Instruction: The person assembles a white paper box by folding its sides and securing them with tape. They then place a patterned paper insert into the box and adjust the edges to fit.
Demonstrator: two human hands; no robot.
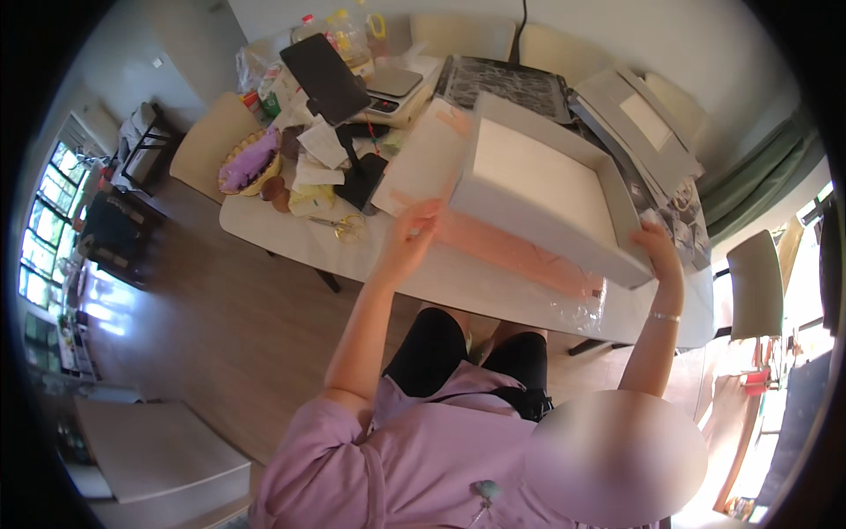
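A shallow, open grey-white box (pixel 538 204) with a pale inside is tilted over the near side of the table. My right hand (pixel 656 251) is closed on its right end wall, near the front corner. At the box's near left corner, my left hand (pixel 414 236) has its fingers bent and pinched against the edge; the exact grip is partly hidden. Left of the box lies a flat pale board (pixel 421 163) with orange-pink patches. Beneath the box's front wall shows a long orange-pink strip (pixel 520 256) under crinkled clear plastic (pixel 577 309).
Gold-handled scissors (pixel 348 228) lie left of my left hand. Behind them stand a black tablet stand (pixel 359 181), a kitchen scale (pixel 392 88) and a basket with purple cloth (pixel 249 166). Grey box pieces (pixel 639 123) are stacked at the far right beside a dark patterned panel (pixel 507 86).
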